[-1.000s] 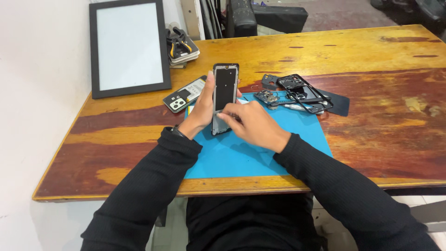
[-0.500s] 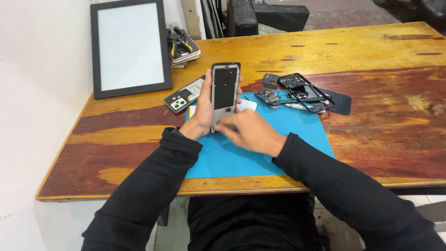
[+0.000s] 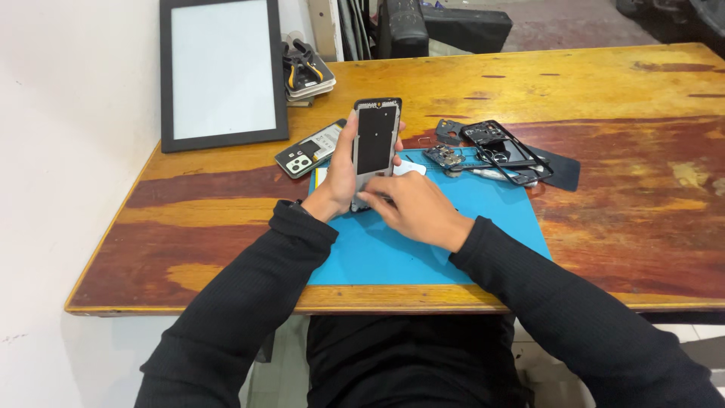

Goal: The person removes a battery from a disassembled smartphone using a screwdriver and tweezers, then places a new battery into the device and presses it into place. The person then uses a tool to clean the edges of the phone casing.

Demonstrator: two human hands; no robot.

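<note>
Left hand point(image 3: 341, 177) grips the opened phone point(image 3: 375, 143) upright by its edges, right hand point(image 3: 411, 208) pinching its bottom end; likely light, stiff, fragile, best held by the frame.

Your mat point(image 3: 423, 257) lies on the counter point(image 3: 619, 227) right before you. Your hands hold a phone frame point(image 3: 376, 143) upright over the mat's far left corner. Left of it lies a phone point(image 3: 310, 156); behind that, a pile of tools point(image 3: 306, 74). A framed panel point(image 3: 223, 72) leans far left. Loose parts point(image 3: 495, 151) lie right.
</note>
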